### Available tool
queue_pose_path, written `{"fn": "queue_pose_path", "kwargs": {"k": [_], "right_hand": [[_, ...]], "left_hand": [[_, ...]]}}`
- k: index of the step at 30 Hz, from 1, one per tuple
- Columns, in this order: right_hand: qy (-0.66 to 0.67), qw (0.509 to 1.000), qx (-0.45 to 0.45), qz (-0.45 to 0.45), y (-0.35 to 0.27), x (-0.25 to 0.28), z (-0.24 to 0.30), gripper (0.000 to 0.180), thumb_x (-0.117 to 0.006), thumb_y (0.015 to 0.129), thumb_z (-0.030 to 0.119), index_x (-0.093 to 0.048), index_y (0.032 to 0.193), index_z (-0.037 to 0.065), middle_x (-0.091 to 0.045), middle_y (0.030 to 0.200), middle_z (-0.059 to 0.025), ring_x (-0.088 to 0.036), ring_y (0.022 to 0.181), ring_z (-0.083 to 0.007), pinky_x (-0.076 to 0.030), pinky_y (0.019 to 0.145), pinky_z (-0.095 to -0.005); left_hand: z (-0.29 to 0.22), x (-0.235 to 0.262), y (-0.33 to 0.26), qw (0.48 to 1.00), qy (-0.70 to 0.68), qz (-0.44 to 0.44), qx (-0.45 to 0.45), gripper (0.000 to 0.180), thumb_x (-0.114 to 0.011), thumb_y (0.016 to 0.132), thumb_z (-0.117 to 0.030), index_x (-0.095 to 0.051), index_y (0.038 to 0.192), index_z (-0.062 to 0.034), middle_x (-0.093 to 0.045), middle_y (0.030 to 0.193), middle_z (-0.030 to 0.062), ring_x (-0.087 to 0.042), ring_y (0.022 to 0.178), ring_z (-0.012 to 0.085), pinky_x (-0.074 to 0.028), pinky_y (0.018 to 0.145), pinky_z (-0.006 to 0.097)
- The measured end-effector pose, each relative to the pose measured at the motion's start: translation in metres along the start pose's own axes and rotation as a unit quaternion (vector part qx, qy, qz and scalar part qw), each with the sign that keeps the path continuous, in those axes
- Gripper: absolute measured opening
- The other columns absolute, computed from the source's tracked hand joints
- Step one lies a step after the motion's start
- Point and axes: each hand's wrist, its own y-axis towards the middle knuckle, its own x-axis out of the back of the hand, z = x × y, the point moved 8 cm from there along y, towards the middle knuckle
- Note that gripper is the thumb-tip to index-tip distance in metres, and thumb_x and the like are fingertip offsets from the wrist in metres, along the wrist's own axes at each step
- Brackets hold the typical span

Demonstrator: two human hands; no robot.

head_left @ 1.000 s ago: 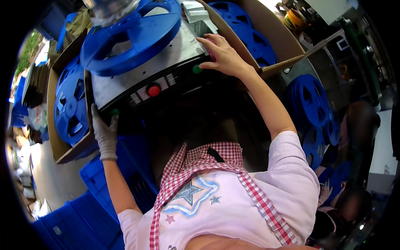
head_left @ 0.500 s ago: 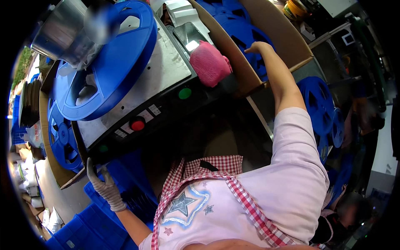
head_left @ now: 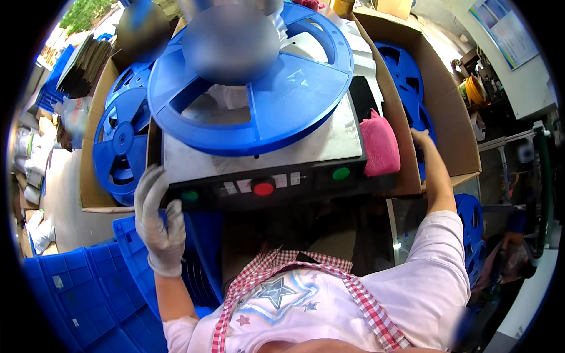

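Observation:
My gloved left hand [head_left: 158, 220] is raised beside the front left corner of a machine [head_left: 259, 170], fingers upward and thumb apart, holding nothing visible. My bare right hand [head_left: 421, 140] reaches into a cardboard box [head_left: 456, 126] on the right. Its fingers curl at the edge of a blue plastic reel [head_left: 425, 120], though the fingertips are partly hidden. A large blue reel [head_left: 288, 126] lies on the machine's metal top under a blurred metal cylinder [head_left: 229, 44]. Along the machine's front are a red button [head_left: 263, 187] and green buttons [head_left: 341, 173].
A pink cloth [head_left: 379, 144] lies at the machine's right front corner. Another cardboard box [head_left: 97, 191] with blue reels stands on the left. Blue plastic crates [head_left: 88, 294] sit low at left. More blue reels [head_left: 469, 220] are beyond my right arm.
My view has turned, so the machine now appears level and central. My left hand has risen beside the machine's corner. My right hand remains in the right box, now at a reel's nearer edge.

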Motion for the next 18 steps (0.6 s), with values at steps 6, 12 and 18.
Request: {"fn": "queue_pose_path", "kwargs": {"k": [6, 12, 18], "right_hand": [[0.294, 0.94, 0.174, 0.01, -0.084, 0.111, 0.02, 0.057, -0.061, 0.077, 0.05, -0.054, 0.121, 0.015, -0.058, 0.102, -0.0123, -0.057, 0.083, -0.026, -0.046, 0.061, -0.0541], [0.617, 0.678, 0.383, 0.116, -0.298, 0.181, -0.003, 0.046, -0.051, 0.09, 0.04, -0.052, 0.118, 0.004, -0.056, 0.099, -0.0108, -0.056, 0.085, -0.0232, -0.049, 0.079, -0.0351], [0.725, 0.419, 0.464, 0.289, -0.452, 0.154, -0.042, 0.065, -0.051, 0.087, 0.044, -0.04, 0.126, -0.007, -0.046, 0.113, -0.0168, -0.046, 0.105, -0.0256, -0.039, 0.097, -0.0381]], "left_hand": [[-0.055, -0.017, 0.068, 0.975, 0.113, 0.072, -0.175, 0.049, -0.07, 0.075, -0.007, -0.056, 0.122, -0.0059, -0.059, 0.121, 0.0142, -0.055, 0.116, 0.0325, -0.043, 0.1, 0.041], [-0.025, -0.059, 0.084, 0.927, 0.206, 0.113, -0.293, 0.039, -0.062, 0.077, -0.005, -0.059, 0.116, -0.0081, -0.061, 0.104, 0.0114, -0.057, 0.103, 0.0306, -0.046, 0.092, 0.041], [0.01, -0.038, 0.109, 0.909, 0.265, -0.042, -0.319, 0.029, -0.059, 0.08, -0.005, -0.062, 0.109, -0.0111, -0.06, 0.091, 0.0092, -0.06, 0.094, 0.029, -0.048, 0.087, 0.038]]}}
